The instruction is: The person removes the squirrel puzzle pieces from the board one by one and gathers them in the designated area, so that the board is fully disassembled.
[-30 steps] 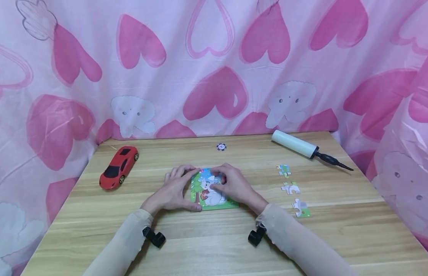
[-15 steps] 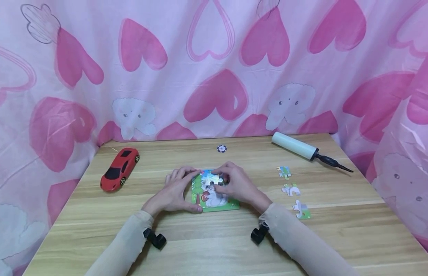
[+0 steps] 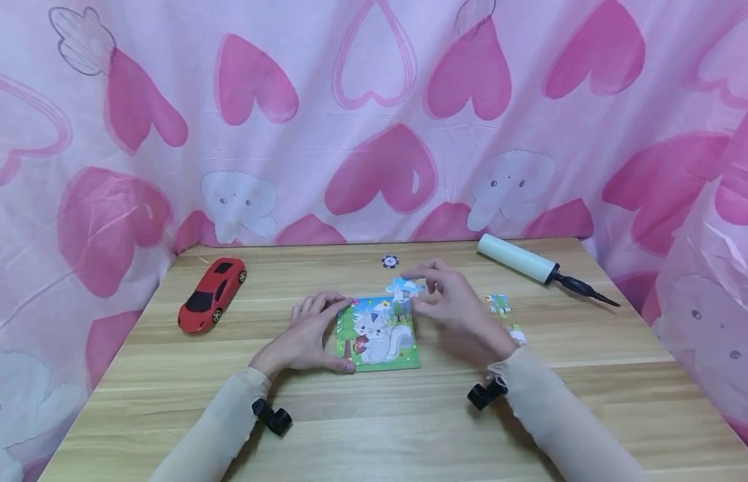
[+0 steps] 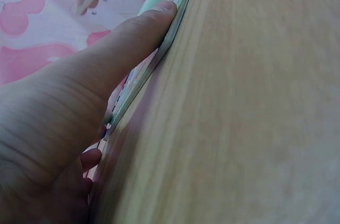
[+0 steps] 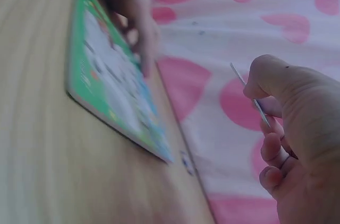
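A square jigsaw puzzle board (image 3: 376, 338), showing a grey-white squirrel with an acorn on a green ground, lies flat on the table. My left hand (image 3: 304, 338) holds its left side, thumb at the near corner and index finger at the far corner; the left wrist view shows the thumb (image 4: 143, 30) resting on the board. Above the board's far right corner, my right hand (image 3: 452, 301) pinches a blue and white puzzle piece (image 3: 404, 288) between thumb and fingers. Seen edge-on in the right wrist view, the puzzle piece (image 5: 261, 113) is raised off the board.
Right of the right hand lie a loose puzzle piece (image 3: 499, 305) and another piece (image 3: 518, 335) partly covered by the wrist. A red toy car (image 3: 212, 294) stands at left. A poker chip (image 3: 390, 262) and a pale hand pump (image 3: 518, 258) lie towards the back, before a pink heart-patterned curtain (image 3: 374, 100).
My right hand has lifted the blue and white piece and moved up and right with it, uncovering the squirrel picture. The loose pieces at right are now partly covered. My left hand stays put.
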`<state>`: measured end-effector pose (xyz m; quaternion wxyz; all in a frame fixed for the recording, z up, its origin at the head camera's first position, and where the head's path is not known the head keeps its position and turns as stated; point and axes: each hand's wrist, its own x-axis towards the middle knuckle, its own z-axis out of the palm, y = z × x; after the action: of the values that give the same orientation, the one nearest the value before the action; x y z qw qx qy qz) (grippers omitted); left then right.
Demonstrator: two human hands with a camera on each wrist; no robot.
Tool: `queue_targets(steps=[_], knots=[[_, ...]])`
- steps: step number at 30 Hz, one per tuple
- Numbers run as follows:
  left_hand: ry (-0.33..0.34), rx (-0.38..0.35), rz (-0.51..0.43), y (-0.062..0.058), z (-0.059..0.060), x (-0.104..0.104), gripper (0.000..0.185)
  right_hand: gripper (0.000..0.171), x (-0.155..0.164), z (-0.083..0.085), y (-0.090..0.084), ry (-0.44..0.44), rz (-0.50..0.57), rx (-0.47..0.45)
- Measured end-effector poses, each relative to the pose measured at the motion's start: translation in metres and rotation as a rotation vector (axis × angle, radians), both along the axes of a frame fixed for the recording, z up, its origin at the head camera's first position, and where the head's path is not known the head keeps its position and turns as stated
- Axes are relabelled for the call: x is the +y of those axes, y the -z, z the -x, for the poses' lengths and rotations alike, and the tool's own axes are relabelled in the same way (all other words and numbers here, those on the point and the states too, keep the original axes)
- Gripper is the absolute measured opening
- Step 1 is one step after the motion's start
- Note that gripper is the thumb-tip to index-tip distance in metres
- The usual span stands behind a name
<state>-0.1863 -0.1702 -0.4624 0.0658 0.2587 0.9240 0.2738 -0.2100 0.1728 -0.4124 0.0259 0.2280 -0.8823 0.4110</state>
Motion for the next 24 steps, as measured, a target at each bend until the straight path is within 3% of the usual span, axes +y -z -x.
queue_targets(steps=[6, 12, 16, 24], knots=[[-0.001, -0.009, -0.006, -0.001, 0.001, 0.0, 0.13, 0.051, 0.039, 0.005, -0.011, 0.024, 0.0, 0.115], [-0.007, -0.013, 0.005, 0.001, 0.002, -0.001, 0.13, 0.048, 0.07, 0.006, -0.011, 0.009, 0.017, 0.207], [-0.007, -0.013, 0.003, 0.0, 0.001, 0.0, 0.131, 0.048, 0.085, 0.005, -0.007, 0.03, -0.012, 0.182], [-0.005, -0.004, 0.016, 0.001, 0.002, 0.001, 0.13, 0.045, 0.106, 0.006, 0.004, 0.033, -0.047, 0.046]])
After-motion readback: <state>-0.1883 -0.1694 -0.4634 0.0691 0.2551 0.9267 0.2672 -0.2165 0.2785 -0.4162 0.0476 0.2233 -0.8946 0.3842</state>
